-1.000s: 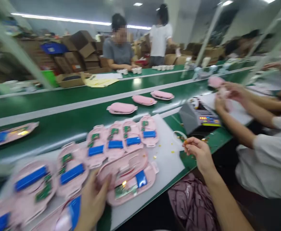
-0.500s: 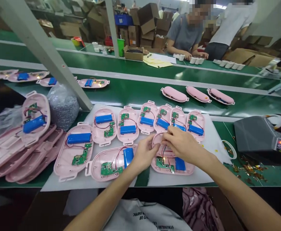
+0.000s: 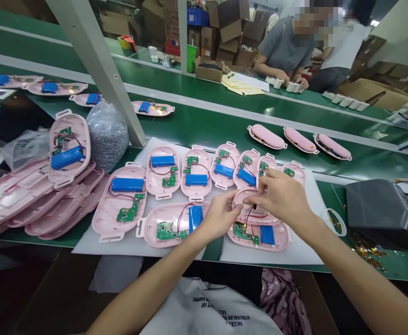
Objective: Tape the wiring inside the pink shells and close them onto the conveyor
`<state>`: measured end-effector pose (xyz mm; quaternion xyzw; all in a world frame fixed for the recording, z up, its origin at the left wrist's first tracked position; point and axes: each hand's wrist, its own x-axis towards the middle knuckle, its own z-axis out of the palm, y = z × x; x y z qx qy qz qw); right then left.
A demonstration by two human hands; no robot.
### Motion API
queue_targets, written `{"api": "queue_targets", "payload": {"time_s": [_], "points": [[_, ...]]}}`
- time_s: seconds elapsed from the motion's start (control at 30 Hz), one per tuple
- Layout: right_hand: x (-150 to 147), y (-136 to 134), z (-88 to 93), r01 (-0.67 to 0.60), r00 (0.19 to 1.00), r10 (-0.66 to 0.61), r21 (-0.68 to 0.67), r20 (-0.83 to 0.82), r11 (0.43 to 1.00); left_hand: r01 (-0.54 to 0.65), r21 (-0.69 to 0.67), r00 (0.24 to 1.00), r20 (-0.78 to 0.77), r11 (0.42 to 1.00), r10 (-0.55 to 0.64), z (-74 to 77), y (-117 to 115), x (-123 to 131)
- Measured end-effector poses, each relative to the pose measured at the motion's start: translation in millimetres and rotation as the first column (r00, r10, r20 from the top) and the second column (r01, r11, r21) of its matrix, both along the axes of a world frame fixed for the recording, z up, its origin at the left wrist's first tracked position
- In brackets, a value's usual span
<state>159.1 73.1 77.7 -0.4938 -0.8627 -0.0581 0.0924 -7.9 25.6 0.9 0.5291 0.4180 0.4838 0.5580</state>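
My left hand (image 3: 222,215) is closed on the left edge of a pink plastic shell (image 3: 260,217), its thumb over the rim. My right hand (image 3: 288,197) reaches over the same shell with thumb and fingers pinched together at its inside; what they hold is hidden. Thin wires run from this shell down to a lower pink shell (image 3: 277,244) in front, which carries a green circuit board (image 3: 241,230) and a blue battery pack (image 3: 267,234). To the left lies another open shell (image 3: 150,228) with a board and battery.
Several similar shells stand on white foam sheets (image 3: 85,246). Stacked shells (image 3: 32,200) and a bagged bundle (image 3: 108,139) are at left. A grey machine (image 3: 375,209), a tape ring (image 3: 342,223) and orange scraps (image 3: 368,256) lie right. Closed pink cases (image 3: 267,136) rest on the green belt; a person (image 3: 284,51) works across.
The camera view has tilted and turned slightly left, so the bench appears shifted right. Both hands stay at the same shell, and the right fingers remain pinched inside it.
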Motion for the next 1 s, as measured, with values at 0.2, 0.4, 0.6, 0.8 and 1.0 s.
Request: {"api": "queue_targets", "payload": {"time_s": [0.2, 0.4, 0.6, 0.8, 1.0], "points": [[31.1, 1.9, 2.0, -0.101, 0.984, 0.063, -0.223, -0.168, 0.97, -0.045, 0.071, 0.981, -0.187, 0.996, 0.058, 12.5, -9.1, -2.0], [42.0, -74.3, -13.7, -0.277, 0.933, 0.298, 0.124, -0.201, 0.953, 0.404, 0.348, 0.838, -0.513, 0.846, -0.189, 20.4, -18.4, -21.0], [33.7, -97.6, -72.9, -0.162, 0.97, 0.138, -0.109, -0.199, 0.981, 0.793, 0.155, 0.365, -0.895, 0.589, -0.256, 63.9, -16.5, -43.2], [56.6, -84.8, -120.8, -0.114, 0.956, 0.083, -0.093, -0.283, 0.989, 0.539, 0.07, 0.175, -0.984, 0.839, -0.031, 126.2, 103.8, -70.6], [34.2, 7.6, -42.1, 0.042, 0.931, -0.053, -0.04, -0.362, 0.998, 0.084, 0.102, -0.11, -0.988, 0.991, 0.111, 136.5, 274.3, -171.0]]}}
